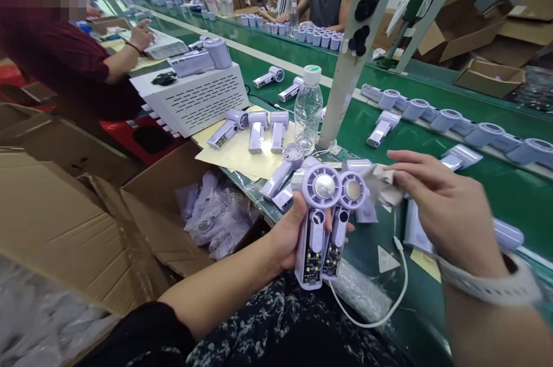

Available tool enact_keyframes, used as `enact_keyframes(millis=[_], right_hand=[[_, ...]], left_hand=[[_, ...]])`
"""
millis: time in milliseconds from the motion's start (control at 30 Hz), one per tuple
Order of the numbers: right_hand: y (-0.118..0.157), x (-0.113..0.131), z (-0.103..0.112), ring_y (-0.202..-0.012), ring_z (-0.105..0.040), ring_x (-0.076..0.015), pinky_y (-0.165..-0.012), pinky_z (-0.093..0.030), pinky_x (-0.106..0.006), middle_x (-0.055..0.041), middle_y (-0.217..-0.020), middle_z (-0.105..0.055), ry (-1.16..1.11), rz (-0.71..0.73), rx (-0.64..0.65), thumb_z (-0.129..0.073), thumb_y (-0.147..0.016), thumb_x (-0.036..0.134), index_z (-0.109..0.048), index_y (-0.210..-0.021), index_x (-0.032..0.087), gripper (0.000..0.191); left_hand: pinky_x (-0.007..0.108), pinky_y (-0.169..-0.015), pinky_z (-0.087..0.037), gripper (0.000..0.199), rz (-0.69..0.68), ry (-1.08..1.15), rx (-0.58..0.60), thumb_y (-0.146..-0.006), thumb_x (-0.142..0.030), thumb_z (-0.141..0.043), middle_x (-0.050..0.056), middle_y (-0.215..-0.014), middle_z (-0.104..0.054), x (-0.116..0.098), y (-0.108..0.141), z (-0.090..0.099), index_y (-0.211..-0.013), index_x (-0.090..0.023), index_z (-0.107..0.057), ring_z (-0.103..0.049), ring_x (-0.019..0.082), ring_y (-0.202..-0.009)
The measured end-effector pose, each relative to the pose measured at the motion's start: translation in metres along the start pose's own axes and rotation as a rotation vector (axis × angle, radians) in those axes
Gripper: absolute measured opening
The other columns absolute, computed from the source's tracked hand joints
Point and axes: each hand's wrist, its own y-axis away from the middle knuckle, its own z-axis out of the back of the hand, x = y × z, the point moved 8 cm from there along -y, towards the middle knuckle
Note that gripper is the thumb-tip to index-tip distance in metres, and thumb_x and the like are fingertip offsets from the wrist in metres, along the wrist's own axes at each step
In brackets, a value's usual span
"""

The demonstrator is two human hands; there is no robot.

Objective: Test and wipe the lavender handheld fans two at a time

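My left hand [285,235] is closed around two lavender handheld fans side by side, one nearer [317,234] and one partly behind it [337,235]. Both stand nearly upright, with round silver centres in their heads and bare circuit boards showing in their handles. To their right, my right hand [453,214] pinches a crumpled whitish cloth or tissue [387,184] between thumb and fingers, close to the fan heads. Behind the held pair, more lavender fans [280,178] lie on the green bench. A white cable [405,280] curves below my right hand.
A clear plastic bottle [307,108] stands before a metal post [345,79]. Left of it are a vented white box [203,96] and fans on yellow paper [235,162]. A carton of bagged parts [216,217] sits lower left. Fan parts line the belt [447,120]; co-workers sit beyond.
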Motion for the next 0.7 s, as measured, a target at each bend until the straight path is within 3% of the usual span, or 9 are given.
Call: enact_keyframes(millis=[100,167,233,267,333,367,433,567,700], right_hand=[[0.020,0.033,0.023,-0.113,-0.072,-0.0285,-0.082,-0.063,-0.039,-0.0048,-0.119,-0.077,-0.100,0.058,-0.027,-0.070,-0.097,0.030,-0.082,-0.088,0.030,0.015],[0.026,0.045,0.016,-0.120,-0.070,-0.0288,-0.090,-0.063,-0.040,-0.0036,-0.127,-0.074,-0.193,0.113,0.146,-0.069,-0.098,0.036,-0.082,-0.087,0.032,0.017],[0.032,0.039,0.005,-0.123,-0.070,-0.0301,-0.093,-0.063,-0.041,-0.0043,-0.133,-0.072,-0.292,0.061,0.375,-0.071,-0.095,0.045,-0.080,-0.108,0.035,0.019],[0.035,0.032,0.001,-0.121,-0.071,-0.0305,-0.090,-0.064,-0.040,-0.0052,-0.136,-0.071,-0.328,0.012,0.479,-0.074,-0.092,0.049,-0.075,-0.123,0.036,0.033],[0.045,0.018,-0.004,-0.110,-0.076,-0.0291,-0.080,-0.066,-0.036,-0.0070,-0.137,-0.071,-0.363,-0.068,0.673,-0.080,-0.085,0.051,-0.060,-0.145,0.038,0.064],[0.050,0.014,-0.005,-0.100,-0.078,-0.0270,-0.074,-0.065,-0.033,-0.0070,-0.133,-0.073,-0.366,-0.091,0.757,-0.082,-0.084,0.050,-0.057,-0.148,0.039,0.070],[0.060,0.011,-0.007,-0.083,-0.079,-0.0223,-0.065,-0.063,-0.028,-0.0053,-0.117,-0.078,-0.366,-0.135,0.851,-0.081,-0.085,0.045,-0.060,-0.144,0.038,0.062],[0.063,0.021,-0.007,-0.065,-0.073,-0.0176,-0.054,-0.056,-0.023,0.0003,-0.085,-0.076,-0.414,-0.196,0.750,-0.074,-0.089,0.045,-0.067,-0.129,0.033,0.042],[0.062,0.024,-0.013,-0.062,-0.069,-0.0172,-0.050,-0.051,-0.024,-0.0035,-0.089,-0.077,-0.322,-0.203,0.645,-0.064,-0.095,0.059,-0.071,-0.117,0.026,0.041]], left_hand=[[0.029,-0.073,-0.060,0.080,0.184,0.012,0.136,-0.058,-0.093,-0.067,0.014,-0.094,-0.077,0.025,-0.007,-0.019,-0.065,-0.013,-0.069,-0.072,0.022,-0.081],[0.032,-0.071,-0.061,0.082,0.367,-0.003,0.238,-0.057,-0.095,-0.065,0.013,-0.089,-0.077,0.045,-0.003,-0.032,-0.065,-0.014,-0.070,-0.072,0.022,-0.075],[0.037,-0.073,-0.062,0.081,0.506,-0.033,0.325,-0.056,-0.096,-0.064,0.010,-0.079,-0.075,0.060,0.006,-0.042,-0.065,-0.016,-0.070,-0.072,0.024,-0.070],[0.040,-0.076,-0.062,0.079,0.545,-0.058,0.355,-0.057,-0.096,-0.064,0.008,-0.074,-0.073,0.064,0.011,-0.045,-0.065,-0.017,-0.070,-0.073,0.025,-0.071],[0.043,-0.082,-0.062,0.077,0.556,-0.097,0.397,-0.059,-0.095,-0.064,0.005,-0.065,-0.068,0.067,0.015,-0.050,-0.065,-0.018,-0.070,-0.075,0.028,-0.075],[0.044,-0.084,-0.062,0.075,0.550,-0.105,0.408,-0.061,-0.093,-0.065,0.003,-0.061,-0.065,0.068,0.016,-0.052,-0.067,-0.019,-0.071,-0.075,0.030,-0.078],[0.045,-0.086,-0.061,0.073,0.537,-0.085,0.412,-0.064,-0.091,-0.066,0.003,-0.058,-0.062,0.069,0.017,-0.054,-0.068,-0.018,-0.071,-0.076,0.031,-0.082],[0.044,-0.085,-0.062,0.072,0.519,-0.070,0.341,-0.063,-0.089,-0.070,0.001,-0.059,-0.062,0.073,0.012,-0.049,-0.068,-0.016,-0.070,-0.071,0.024,-0.065],[0.041,-0.081,-0.062,0.078,0.550,-0.099,0.298,-0.067,-0.092,-0.064,0.004,-0.064,-0.066,0.079,0.013,-0.040,-0.068,-0.014,-0.067,-0.068,0.019,-0.059]])
